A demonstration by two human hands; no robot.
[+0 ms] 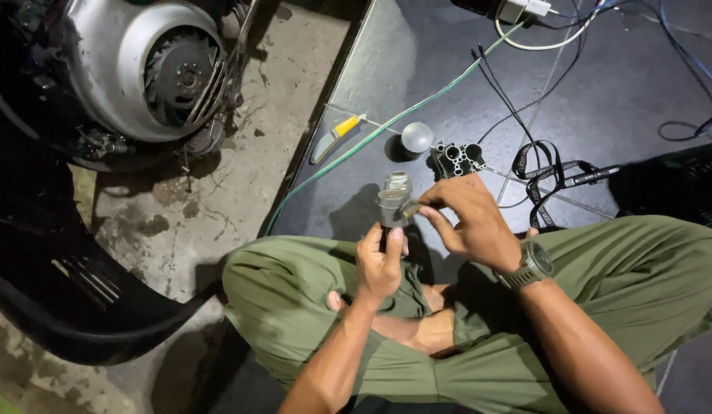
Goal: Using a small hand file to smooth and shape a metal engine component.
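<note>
The person sits cross-legged in loose olive-green trousers (632,261) on a dark, smooth floor mat (616,100). The left hand (379,264) is curled in a fist around the lower end of a small grey metal part (393,201), a squat cylinder of dull cast finish, and holds it upright just above the knees. The right hand (467,218) comes in from the side with the wrist bent, and its thumb and forefinger are pinched narrowly on something small and brass-coloured at the part's flank, perhaps a fitting or key; the shadow there makes it hard to tell. A chunky watch (534,262) sits on that wrist.

Just beyond the hands lie a smooth grey ball-shaped piece (416,136) and a ribbed metal block with round bores (458,159), near each other but apart. A black strap (551,180) loops to the right of them. A green-and-white cable (387,126) runs diagonally across the mat, and a yellow-handled knife (334,136) lies near the mat's edge. Past that edge is rough, stained concrete (187,207), where a rounded silver engine housing (141,69) with a finned fan stands. Open mat remains between the hands and the small pieces ahead; black curved bodywork (57,307) crowds the left side.
</note>
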